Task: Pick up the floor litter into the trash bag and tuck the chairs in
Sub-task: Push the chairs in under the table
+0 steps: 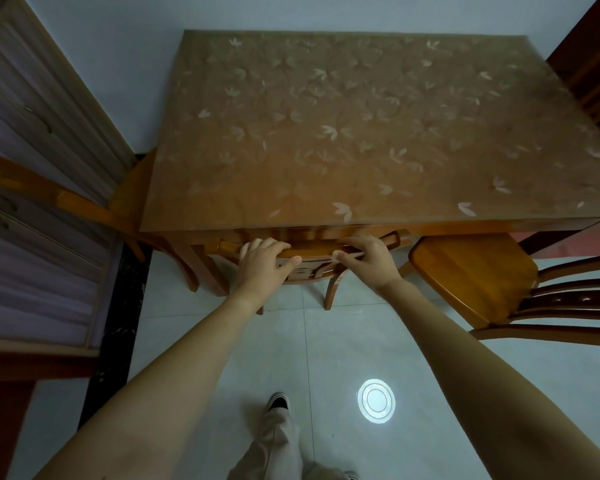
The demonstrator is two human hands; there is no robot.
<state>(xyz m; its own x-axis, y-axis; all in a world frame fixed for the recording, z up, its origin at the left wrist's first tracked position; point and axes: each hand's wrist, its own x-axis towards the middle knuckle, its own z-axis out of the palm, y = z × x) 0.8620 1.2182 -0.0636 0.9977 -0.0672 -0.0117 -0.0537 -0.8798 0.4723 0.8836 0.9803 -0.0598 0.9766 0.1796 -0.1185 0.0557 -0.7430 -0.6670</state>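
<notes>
A wooden chair stands pushed under the near edge of the table, only its backrest and back legs showing. My left hand grips the top rail of the backrest on its left side. My right hand grips the same rail on its right side. A second wooden chair stands to the right, its seat mostly out from under the table. No litter or trash bag is in sight.
A third chair stands at the table's left side by a wooden cabinet. Another dark chair is at the far right. The white tiled floor reflects a round ceiling light. My leg and shoe are below.
</notes>
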